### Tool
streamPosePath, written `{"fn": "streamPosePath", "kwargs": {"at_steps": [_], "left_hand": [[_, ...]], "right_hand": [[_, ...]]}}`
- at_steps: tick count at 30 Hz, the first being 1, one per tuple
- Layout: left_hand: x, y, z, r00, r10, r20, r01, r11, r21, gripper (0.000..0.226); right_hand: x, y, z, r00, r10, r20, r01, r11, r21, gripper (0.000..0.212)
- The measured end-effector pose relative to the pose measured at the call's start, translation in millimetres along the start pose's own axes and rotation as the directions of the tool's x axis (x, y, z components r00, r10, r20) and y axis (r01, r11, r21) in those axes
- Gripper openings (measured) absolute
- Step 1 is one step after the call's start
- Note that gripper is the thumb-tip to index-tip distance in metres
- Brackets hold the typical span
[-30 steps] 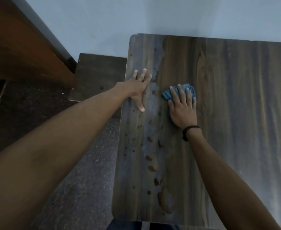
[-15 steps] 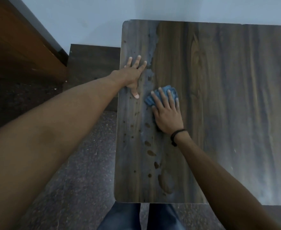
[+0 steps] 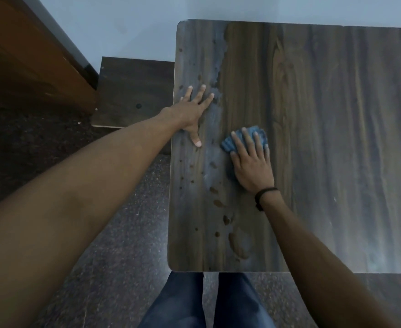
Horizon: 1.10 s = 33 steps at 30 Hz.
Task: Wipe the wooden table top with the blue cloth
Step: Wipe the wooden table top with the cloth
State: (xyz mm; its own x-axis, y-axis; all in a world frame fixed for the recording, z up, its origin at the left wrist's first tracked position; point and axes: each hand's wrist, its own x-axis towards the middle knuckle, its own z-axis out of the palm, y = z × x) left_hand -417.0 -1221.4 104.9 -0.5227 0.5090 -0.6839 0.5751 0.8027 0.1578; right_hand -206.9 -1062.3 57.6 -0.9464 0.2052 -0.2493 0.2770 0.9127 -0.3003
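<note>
The wooden table top (image 3: 324, 138) fills the right of the view, with a dusty grey strip and dark wet spots along its left side. My right hand (image 3: 251, 166) lies flat with straight fingers on the crumpled blue cloth (image 3: 228, 144), pressing it onto the table near the left side. Only the cloth's far and left edges show past my fingers. My left hand (image 3: 192, 112) rests flat and spread on the table's left edge, a little beyond and left of the cloth.
A low dark wooden board (image 3: 133, 91) lies left of the table against the pale wall (image 3: 124, 27). A brown wooden panel (image 3: 24, 58) stands at the far left. Speckled dark floor (image 3: 128, 233) and my legs in jeans (image 3: 204, 301) are below the table's near edge.
My right hand has slid the cloth toward me and slightly left along the dusty strip. My left hand stays planted on the table edge. The camera has tilted down, showing the near edge and my legs.
</note>
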Motion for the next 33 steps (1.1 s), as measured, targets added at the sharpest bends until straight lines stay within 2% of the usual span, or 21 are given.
{"fn": "streamPosePath", "kwargs": {"at_steps": [2,3,5,7,9,12,13,15,17,19,22,23,26,28,29,31,33], "left_hand": [[-3.5,2.7,0.2,1.0,-0.004,-0.013,0.004,1.0,-0.003,0.157],[-6.1,4.4,2.4,1.0,-0.001,-0.027,0.001,1.0,-0.001,0.155],[-12.8,7.7,10.9,0.999,0.003,-0.038,-0.003,1.0,0.001,0.154],[-22.5,12.5,25.0,1.0,-0.003,0.027,0.003,1.0,-0.001,0.157],[-30.8,17.5,38.9,0.997,-0.014,0.076,0.012,1.0,0.026,0.16],[-37.3,23.9,45.3,0.998,-0.029,0.048,0.028,0.999,0.034,0.162],[-39.5,25.9,45.0,0.999,-0.028,0.03,0.027,0.999,0.026,0.161],[-45.5,29.2,45.9,1.0,-0.031,-0.005,0.031,0.999,0.022,0.159],[-54.0,30.0,52.9,0.999,-0.042,-0.028,0.042,0.999,0.004,0.156],[-63.7,28.1,65.7,0.999,-0.041,-0.032,0.039,0.998,-0.047,0.155],[-76.9,28.0,88.0,0.999,-0.04,-0.033,0.036,0.993,-0.11,0.157],[-81.1,30.7,94.2,0.998,-0.048,-0.031,0.044,0.992,-0.121,0.157],[-92.8,41.0,107.3,0.998,-0.055,-0.001,0.054,0.992,-0.116,0.16],[-99.6,42.9,113.8,0.999,-0.042,0.027,0.044,0.993,-0.111,0.16],[-102.8,42.3,116.4,0.999,-0.034,0.037,0.038,0.993,-0.11,0.16],[-106.7,41.3,121.2,0.999,-0.03,0.037,0.033,0.995,-0.097,0.16],[-106.9,41.9,124.7,0.999,-0.033,0.021,0.035,0.996,-0.081,0.161]], "right_hand": [[11.8,-12.5,0.0,0.997,0.083,-0.01,-0.082,0.996,0.04,0.056],[6.2,-20.2,3.7,0.998,0.065,-0.013,-0.065,0.997,0.037,0.056],[-20.7,-22.7,12.6,0.997,-0.082,0.003,0.082,0.996,-0.022,0.056],[-45.8,-2.1,12.9,0.984,-0.177,0.029,0.179,0.982,-0.066,0.055],[-39.2,13.0,7.3,0.992,-0.123,0.022,0.125,0.99,-0.06,0.055],[-26.0,-2.2,8.0,0.999,0.044,-0.019,-0.044,0.999,0.02,0.055],[-33.7,-12.4,12.8,0.999,0.025,-0.024,-0.024,1.0,0.012,0.056],[-63.7,-19.8,23.4,0.992,-0.124,0.005,0.124,0.992,-0.039,0.055],[-90.6,-2.8,25.0,0.975,-0.214,0.052,0.218,0.973,-0.071,0.055],[-89.0,13.3,20.9,0.986,-0.162,0.026,0.164,0.985,-0.061,0.055],[-80.3,1.5,22.6,0.999,0.031,-0.032,-0.03,0.999,0.025,0.056],[-86.8,-9.7,28.5,0.999,0.019,-0.041,-0.019,1.0,0.02,0.056],[-128.5,-17.6,46.1,0.973,-0.23,0.011,0.23,0.97,-0.082,0.055],[-136.0,1.7,42.6,0.957,-0.286,0.042,0.289,0.95,-0.117,0.054],[-127.8,8.4,38.7,0.968,-0.249,0.027,0.251,0.962,-0.105,0.054],[-109.2,8.6,30.8,0.996,-0.086,-0.016,0.085,0.996,-0.039,0.055],[-109.2,-6.4,35.1,0.999,-0.029,-0.027,0.029,1.0,-0.011,0.055]]}}
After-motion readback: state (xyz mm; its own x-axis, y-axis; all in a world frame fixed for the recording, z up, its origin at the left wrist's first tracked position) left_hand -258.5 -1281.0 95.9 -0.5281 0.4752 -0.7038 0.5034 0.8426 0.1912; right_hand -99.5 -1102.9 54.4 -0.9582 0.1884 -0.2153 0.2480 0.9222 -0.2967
